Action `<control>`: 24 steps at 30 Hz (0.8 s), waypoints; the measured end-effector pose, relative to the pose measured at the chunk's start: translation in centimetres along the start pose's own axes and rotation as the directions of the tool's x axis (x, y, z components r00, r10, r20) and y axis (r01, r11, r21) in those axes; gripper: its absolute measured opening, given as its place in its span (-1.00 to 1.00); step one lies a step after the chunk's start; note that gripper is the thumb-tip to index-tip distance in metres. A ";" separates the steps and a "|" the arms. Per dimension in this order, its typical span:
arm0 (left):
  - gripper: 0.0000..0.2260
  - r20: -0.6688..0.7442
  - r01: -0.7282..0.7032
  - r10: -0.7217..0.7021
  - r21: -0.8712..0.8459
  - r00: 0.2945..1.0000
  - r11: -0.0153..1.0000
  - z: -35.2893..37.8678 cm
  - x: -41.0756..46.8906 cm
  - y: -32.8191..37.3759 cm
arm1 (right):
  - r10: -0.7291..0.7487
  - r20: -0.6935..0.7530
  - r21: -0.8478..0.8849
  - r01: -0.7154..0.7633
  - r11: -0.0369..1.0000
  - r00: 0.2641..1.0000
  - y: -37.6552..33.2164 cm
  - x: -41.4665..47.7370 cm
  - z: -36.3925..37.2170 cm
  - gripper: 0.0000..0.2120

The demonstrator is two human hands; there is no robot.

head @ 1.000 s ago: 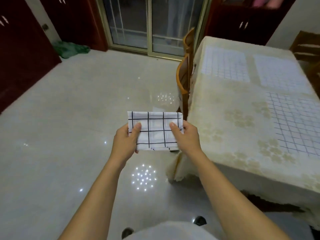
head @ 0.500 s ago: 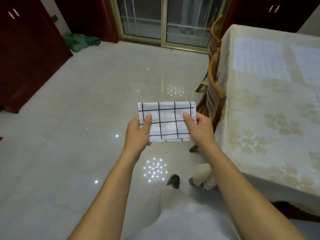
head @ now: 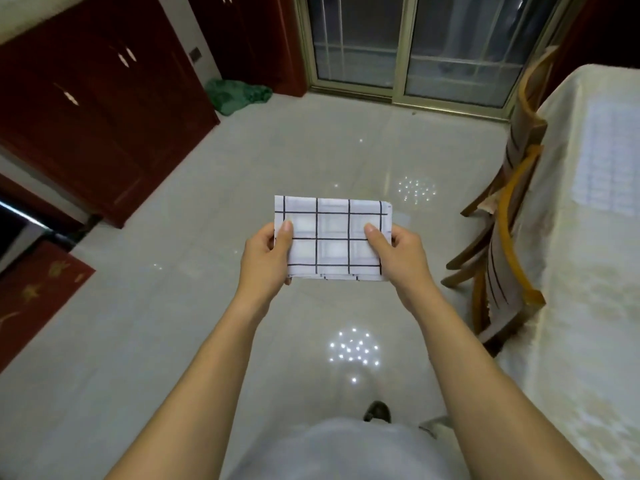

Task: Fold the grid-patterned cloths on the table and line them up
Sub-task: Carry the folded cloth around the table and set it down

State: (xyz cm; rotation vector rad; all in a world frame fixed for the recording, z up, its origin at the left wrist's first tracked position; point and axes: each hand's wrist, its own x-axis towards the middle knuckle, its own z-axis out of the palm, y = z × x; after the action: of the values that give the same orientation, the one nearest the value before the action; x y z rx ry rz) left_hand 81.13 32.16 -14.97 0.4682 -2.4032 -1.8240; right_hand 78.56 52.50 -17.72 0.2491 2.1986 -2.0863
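A white cloth with a black grid (head: 332, 239), folded into a small thick rectangle, hangs in the air over the floor in front of me. My left hand (head: 266, 256) pinches its left edge with the thumb on top. My right hand (head: 394, 252) pinches its right edge the same way. The table (head: 588, 306) with a cream cloth stands at the right edge of the view. On it lies another pale grid-patterned cloth (head: 609, 157), spread flat and only partly in view.
Two wooden chairs (head: 509, 244) stand pushed against the table's left side. Dark red cabinets (head: 104, 116) line the left wall. A green bundle (head: 239, 95) lies on the floor by the glass sliding door (head: 408, 46). Glossy tiled floor stretches ahead of me.
The view has swung left, away from the table, so most of the table top has slid out of sight. Both hands keep the same pinch on the folded cloth.
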 end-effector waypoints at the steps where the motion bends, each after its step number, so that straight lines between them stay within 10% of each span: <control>1: -0.72 0.014 -0.003 0.004 -0.011 1.000 1.000 0.7 1.0 0.2 | 0.016 0.002 0.011 -0.016 1.000 1.000 0.0 0.9 -0.3 -0.85; 24: -0.84 0.533 -0.006 0.107 -0.188 0.839 0.982 20.4 37.3 8.9 | 0.072 -0.359 -0.006 -0.079 0.997 0.930 -7.9 32.0 -7.4 -0.85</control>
State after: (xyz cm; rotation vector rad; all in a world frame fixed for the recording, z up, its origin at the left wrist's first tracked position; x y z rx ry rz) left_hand 38.93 42.23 -16.46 -0.1706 -2.4839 -2.3725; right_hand 45.93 61.05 -15.47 0.7579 2.3522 -2.1141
